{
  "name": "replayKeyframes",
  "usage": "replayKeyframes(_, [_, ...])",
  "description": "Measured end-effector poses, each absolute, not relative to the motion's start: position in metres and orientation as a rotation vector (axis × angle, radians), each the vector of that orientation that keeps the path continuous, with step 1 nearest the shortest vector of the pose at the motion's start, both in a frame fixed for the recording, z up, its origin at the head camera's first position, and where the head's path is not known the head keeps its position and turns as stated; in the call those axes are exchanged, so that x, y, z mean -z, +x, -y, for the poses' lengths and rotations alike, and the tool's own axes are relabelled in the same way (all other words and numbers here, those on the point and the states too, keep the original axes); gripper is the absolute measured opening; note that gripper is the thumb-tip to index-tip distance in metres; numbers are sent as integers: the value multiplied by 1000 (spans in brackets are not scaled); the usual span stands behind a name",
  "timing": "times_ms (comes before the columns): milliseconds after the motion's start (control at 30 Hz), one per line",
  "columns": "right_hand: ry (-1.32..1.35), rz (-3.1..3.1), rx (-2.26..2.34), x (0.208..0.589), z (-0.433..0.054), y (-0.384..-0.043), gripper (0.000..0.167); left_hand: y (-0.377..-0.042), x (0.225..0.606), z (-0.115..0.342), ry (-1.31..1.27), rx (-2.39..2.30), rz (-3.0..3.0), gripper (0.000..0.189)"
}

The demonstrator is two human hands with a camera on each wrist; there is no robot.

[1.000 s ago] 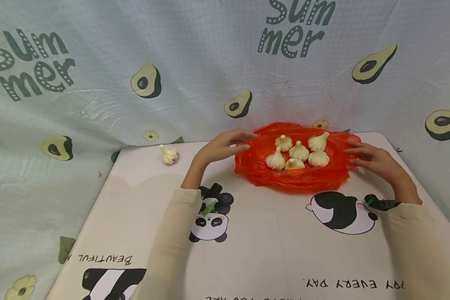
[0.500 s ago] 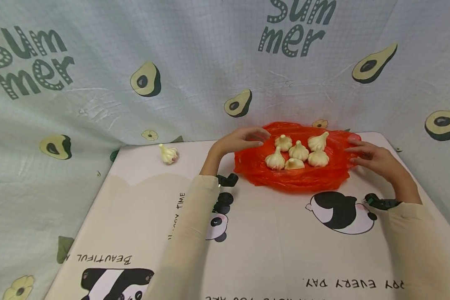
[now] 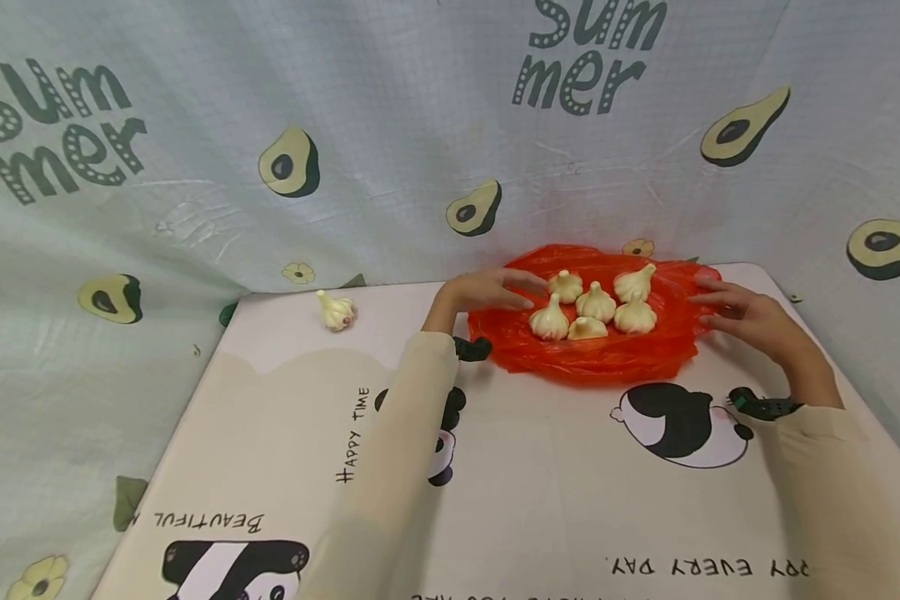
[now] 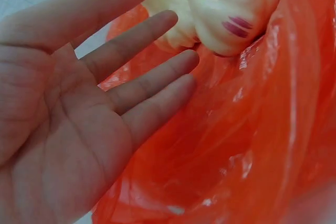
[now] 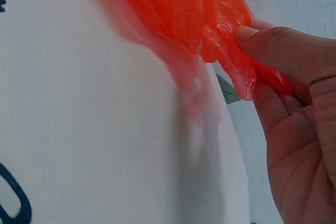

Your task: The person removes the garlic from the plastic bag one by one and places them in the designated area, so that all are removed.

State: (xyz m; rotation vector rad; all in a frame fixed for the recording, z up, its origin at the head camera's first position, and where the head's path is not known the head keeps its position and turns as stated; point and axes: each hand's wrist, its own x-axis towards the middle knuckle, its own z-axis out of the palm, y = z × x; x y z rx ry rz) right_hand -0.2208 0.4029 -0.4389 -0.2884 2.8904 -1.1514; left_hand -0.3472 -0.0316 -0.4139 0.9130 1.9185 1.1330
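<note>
The right hand point(image 3: 753, 323) pinched a crumpled red plastic bag point(image 3: 592, 358) on the table point(image 3: 525, 483), some fingertips hidden; the left hand point(image 3: 489, 292), fingers extended, hung near rounded cream garlic bulbs point(image 3: 550, 320) inside, cropped in the left-wrist view.

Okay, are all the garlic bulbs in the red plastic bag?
No, in the head view one garlic bulb lies by itself on the table, apart from the red plastic bag.

Bare left hand point(image 3: 487, 290): shifted rightward, over crinkled red plastic bag point(image 3: 592, 363). Fingers point(image 3: 523, 279): now nearer rounded cream garlic bulbs point(image 3: 549, 321).
</note>
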Motion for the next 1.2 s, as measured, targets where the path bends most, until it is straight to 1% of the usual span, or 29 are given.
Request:
replayKeyframes(167, [-260, -2858, 1170, 437, -401, -220, 43, -349, 417, 23, 779, -1168, -1775, 50])
replayKeyframes(433, [-245, -2852, 1183, 437, -401, -221, 42, -349, 417, 13, 673, -1172, -1726, 54])
replayKeyframes(600, [-265, -2867, 1162, 438, -401, -222, 40, -341, 413, 7, 710, -1184, -1696, 53])
replayKeyframes(867, [-279, -2874, 1175, 439, -402, -222, 40, -339, 408, -4, 708, -1169, -1706, 41])
replayKeyframes(967, [-279, -2874, 1184, 439, -402, -221, 39, -339, 408, -6, 745, -1162, -1718, 38])
replayKeyframes(1200, [-299, -2892, 1186, 439, -402, -220, 37, -339, 411, -1, 781, -1200, -1781, 30])
